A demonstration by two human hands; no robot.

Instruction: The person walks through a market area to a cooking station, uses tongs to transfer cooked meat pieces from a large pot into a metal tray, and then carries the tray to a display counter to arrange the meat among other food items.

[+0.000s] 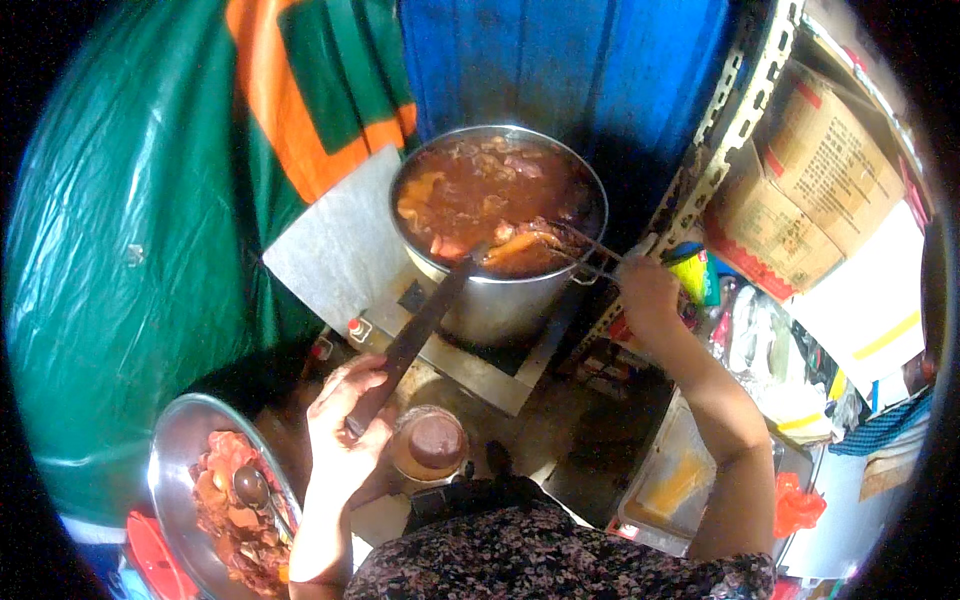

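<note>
A large steel stockpot point(487, 315) full of reddish-brown broth with pieces of food stands on a metal stove. My left hand point(349, 412) grips the long dark handle point(420, 330) of a utensil whose far end meets the broth near the pot's front rim; its head is hidden. My right hand point(649, 292) holds metal tongs point(596, 259) over the right side of the pot. Their tips are at a dark and orange piece of food point(525, 241) at the surface, beside the utensil's end. At lower left, a steel bowl point(174, 487) holds reddish food pieces and a metal ladle point(251, 486).
A metal sheet point(322, 232) rises left of the pot, before green tarpaulin point(112, 300). Blue sheeting point(555, 67) hangs behind. Right are a slotted metal post point(739, 135), cardboard boxes point(832, 165) and a metal tray point(675, 480). A round container point(431, 442) sits below the stove.
</note>
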